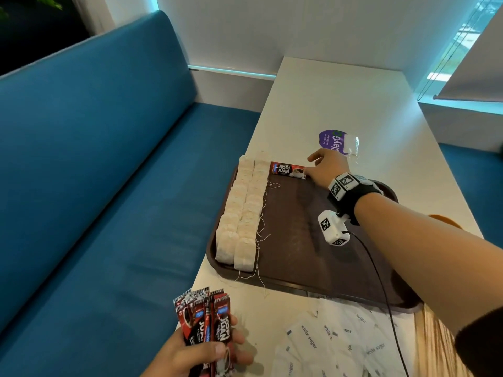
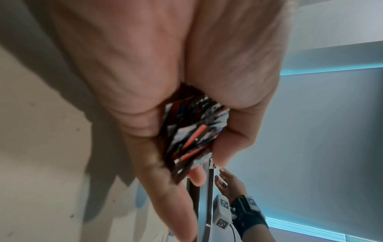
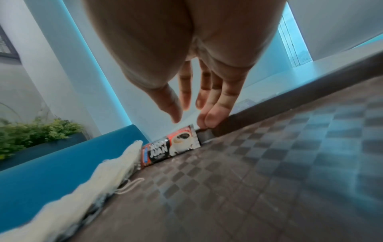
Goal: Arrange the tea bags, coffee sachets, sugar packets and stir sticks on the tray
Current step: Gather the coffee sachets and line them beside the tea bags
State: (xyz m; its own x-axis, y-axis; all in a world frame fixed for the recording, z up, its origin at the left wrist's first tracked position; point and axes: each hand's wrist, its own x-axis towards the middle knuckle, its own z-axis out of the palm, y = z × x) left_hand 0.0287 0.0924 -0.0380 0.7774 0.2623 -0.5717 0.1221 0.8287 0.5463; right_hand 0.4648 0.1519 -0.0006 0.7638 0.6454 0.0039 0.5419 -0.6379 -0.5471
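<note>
A dark brown tray [image 1: 294, 257] lies on the white table. Two rows of pale tea bags [image 1: 242, 210] fill its left side. One red-and-black coffee sachet [image 1: 288, 170] lies along the tray's far rim next to the tea bags, also seen in the right wrist view as the coffee sachet [image 3: 172, 147]. My right hand [image 1: 324, 168] reaches over the tray, its straight fingertips [image 3: 209, 119] touching the sachet's right end. Near the table's front edge my left hand [image 1: 206, 352] grips a bundle of coffee sachets [image 1: 206, 319], seen close in the left wrist view [image 2: 192, 132].
White sugar packets [image 1: 332, 341] lie scattered on the table in front of the tray. A purple sticker [image 1: 330, 140] and a clear plastic packet [image 1: 351, 144] lie beyond the tray. A blue bench [image 1: 109, 159] runs along the table's left side.
</note>
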